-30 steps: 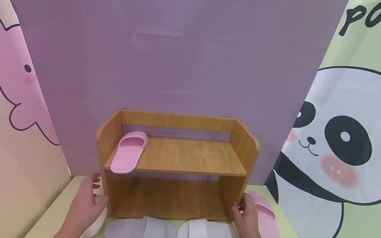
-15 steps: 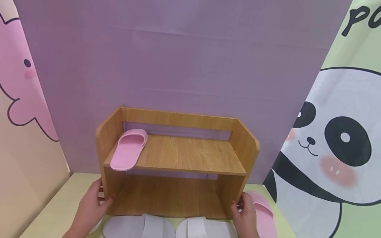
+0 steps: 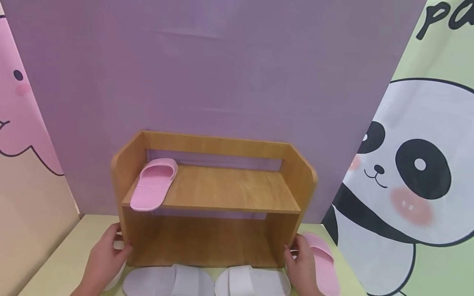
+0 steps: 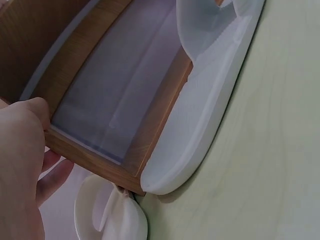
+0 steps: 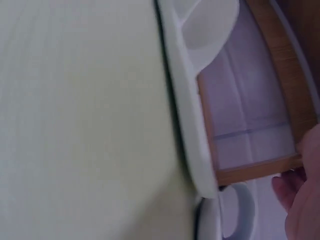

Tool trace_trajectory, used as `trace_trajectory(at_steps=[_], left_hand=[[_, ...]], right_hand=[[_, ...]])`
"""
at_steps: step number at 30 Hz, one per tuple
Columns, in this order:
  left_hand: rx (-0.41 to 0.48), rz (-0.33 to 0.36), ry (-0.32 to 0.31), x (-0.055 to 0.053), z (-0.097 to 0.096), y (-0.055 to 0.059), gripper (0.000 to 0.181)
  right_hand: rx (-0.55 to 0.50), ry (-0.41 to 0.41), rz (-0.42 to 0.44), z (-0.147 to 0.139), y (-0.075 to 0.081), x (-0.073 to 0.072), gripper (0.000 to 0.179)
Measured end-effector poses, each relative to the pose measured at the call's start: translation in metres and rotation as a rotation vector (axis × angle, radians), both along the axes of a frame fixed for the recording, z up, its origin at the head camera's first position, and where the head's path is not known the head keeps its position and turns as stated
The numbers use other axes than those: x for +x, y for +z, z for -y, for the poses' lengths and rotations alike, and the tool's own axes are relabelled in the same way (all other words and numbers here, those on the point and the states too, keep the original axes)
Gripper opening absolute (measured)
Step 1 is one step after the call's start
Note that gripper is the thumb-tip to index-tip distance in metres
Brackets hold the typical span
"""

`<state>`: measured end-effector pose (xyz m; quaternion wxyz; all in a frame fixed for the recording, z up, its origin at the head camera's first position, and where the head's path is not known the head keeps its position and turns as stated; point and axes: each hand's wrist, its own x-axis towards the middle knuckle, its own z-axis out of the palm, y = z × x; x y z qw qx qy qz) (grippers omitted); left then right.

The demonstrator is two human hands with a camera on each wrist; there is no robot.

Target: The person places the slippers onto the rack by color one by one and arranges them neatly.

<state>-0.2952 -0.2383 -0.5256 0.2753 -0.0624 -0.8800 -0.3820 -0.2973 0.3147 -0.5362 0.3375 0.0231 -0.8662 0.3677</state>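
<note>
— Purple backdrop [image 3: 222, 82], wooden shelf [image 3: 233, 191] on a table [image 3: 74, 246]: what's on it?
— One pink slipper [image 3: 153, 185], upper tier, left end. Left hand [image 3: 103, 261] and right hand [image 3: 301, 263] each grip one of the shelf's side panels [image 3: 130, 168].

Blk letters "pa" [image 3: 441, 18], on panda poster [image 3: 392, 160], upper R, head-cam view, cut off @ edge

Head view: from above, before the shelf [image 3: 229, 187], facing forward and down; widest, takes in the backdrop [image 3: 222, 82]. Left wrist view: close at the left hand [image 4: 20, 165], aslant, facing the shelf's low left end. Right wrist: likewise, right hand [image 5: 306, 185], right end. Each shares its end with head view.
</note>
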Motion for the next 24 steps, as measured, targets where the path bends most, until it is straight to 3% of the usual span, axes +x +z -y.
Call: trace_trajectory(at_steps=[5,10,13,15,21,24], left_hand=[[-0.03,0.013,0.014,-0.001,0.0,0.004,0.056],[-0.034,0.016,0.006,-0.002,-0.002,0.003,0.054],[-0.027,0.033,0.009,-0.001,-0.002,0.001,0.054],[-0.023,0.058,0.007,0.0,-0.001,0.001,0.055],[-0.025,0.089,-0.006,0.001,0.0,0.003,0.057],[-0.038,0.072,0.005,0.001,-0.001,0.003,0.056]], right_hand=[[0.081,0.036,0.073,-0.008,0.01,0.007,0.047],[0.184,0.04,-0.013,-0.027,0.01,0.017,0.056],[0.24,-0.022,-0.034,-0.04,0.008,0.023,0.058],[0.228,-0.072,0.037,-0.047,0.008,0.028,0.058],[0.165,-0.211,0.438,-0.073,0.008,0.034,0.071],[0.165,-0.236,0.517,-0.085,0.004,0.036,0.075]])
